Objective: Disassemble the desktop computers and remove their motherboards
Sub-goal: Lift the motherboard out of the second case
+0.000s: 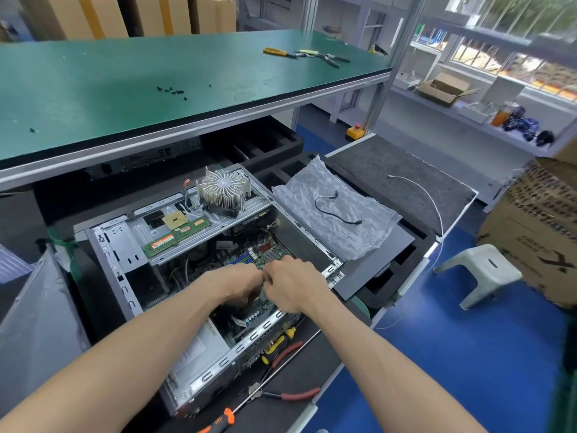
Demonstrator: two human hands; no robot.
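Inside the open computer case (199, 367), the left hand (240, 284) and the right hand (292, 284) meet knuckle to knuckle over the motherboard (265, 250), fingers curled down; what they grip I cannot tell. On the drive tray beyond lie a memory stick (176, 234) and a heatsink (223, 190). Pliers (281, 346) lie just beside the case

— How was my feed?
— Bright. Daylight poured through the windows (515, 57) at far right, slightly blown out. Edges bowed and smeared; I saw soft shadow under the green bench (125, 89).
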